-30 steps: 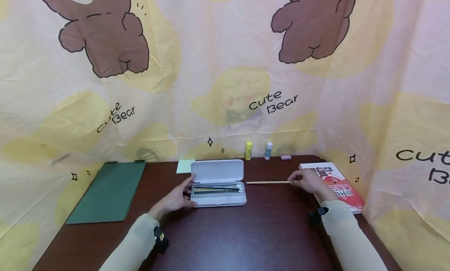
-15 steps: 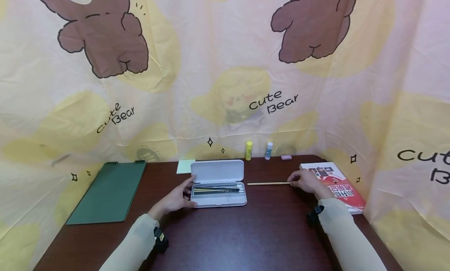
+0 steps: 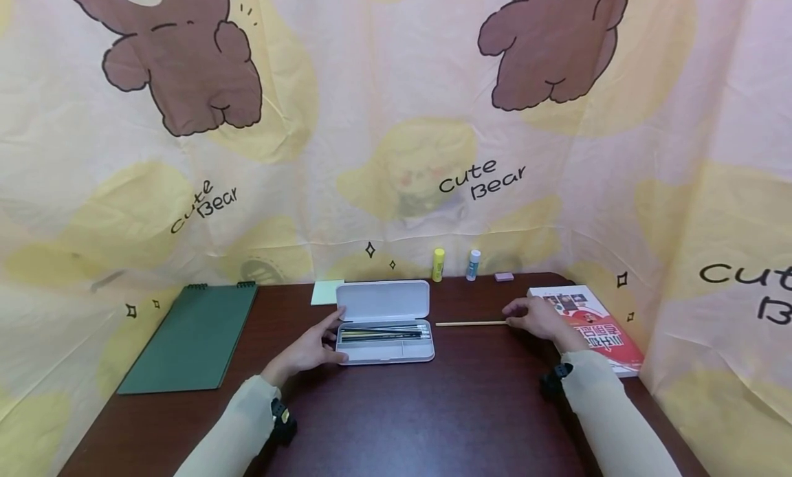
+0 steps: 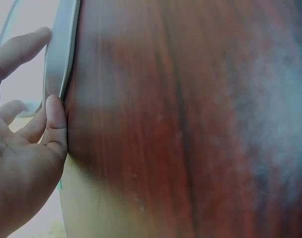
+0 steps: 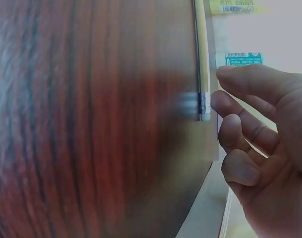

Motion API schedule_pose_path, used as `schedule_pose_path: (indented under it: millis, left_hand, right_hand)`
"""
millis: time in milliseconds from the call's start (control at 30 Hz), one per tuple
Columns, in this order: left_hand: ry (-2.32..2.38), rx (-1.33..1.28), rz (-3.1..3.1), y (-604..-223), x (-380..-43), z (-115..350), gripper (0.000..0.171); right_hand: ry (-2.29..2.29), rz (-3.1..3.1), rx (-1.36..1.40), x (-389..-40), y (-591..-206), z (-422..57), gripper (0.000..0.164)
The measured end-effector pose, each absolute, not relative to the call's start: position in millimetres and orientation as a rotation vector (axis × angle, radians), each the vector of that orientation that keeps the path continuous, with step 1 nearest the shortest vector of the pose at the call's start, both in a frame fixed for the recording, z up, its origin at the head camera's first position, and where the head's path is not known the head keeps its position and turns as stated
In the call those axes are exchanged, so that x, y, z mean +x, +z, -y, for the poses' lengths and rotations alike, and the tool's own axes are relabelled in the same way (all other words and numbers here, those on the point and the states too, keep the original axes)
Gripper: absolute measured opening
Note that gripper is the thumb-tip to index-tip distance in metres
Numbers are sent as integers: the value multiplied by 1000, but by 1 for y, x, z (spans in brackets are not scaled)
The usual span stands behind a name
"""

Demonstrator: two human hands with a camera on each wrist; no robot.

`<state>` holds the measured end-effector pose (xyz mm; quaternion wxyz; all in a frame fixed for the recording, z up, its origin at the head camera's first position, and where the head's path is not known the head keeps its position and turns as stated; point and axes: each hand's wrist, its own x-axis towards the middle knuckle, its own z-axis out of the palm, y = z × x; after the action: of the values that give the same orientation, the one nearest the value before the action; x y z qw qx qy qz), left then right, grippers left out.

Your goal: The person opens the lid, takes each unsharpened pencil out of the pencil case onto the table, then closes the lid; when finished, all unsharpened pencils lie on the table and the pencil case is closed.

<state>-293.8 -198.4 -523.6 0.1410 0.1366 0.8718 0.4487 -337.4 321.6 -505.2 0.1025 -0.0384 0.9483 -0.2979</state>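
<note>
Loose pencil [image 3: 470, 324] lies flat on surface [image 3: 402, 415], just right of open pencil case [image 3: 383, 361]; long axis runs left to right, nearly parallel with case's long edge. Eraser end [image 5: 205, 117] points right, toward right hand [image 3: 537, 319]; other end points at case. Right fingers released, loosely bent just beside eraser end. Left hand [image 3: 303, 353] grips case's left end, thumb at front. Bunched pencils [image 3: 379, 335] inside case lie lengthwise.

Lt-grey pencil case [image 3: 371, 355], lid open, pencils [image 3: 380, 334] in rear compt.; pale pencil [image 3: 467, 324] flat on table [image 3: 396, 415], R of case, eraser end R.
</note>
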Motion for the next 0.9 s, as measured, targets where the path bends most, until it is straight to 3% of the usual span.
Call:
schedule_pose_path:
  millis: [900]
  left_hand:
    - [1316,392,-2509,-525,-294,199,107]
  right_hand:
    - [-976,-2756,-597,-325,-497,-211,19]
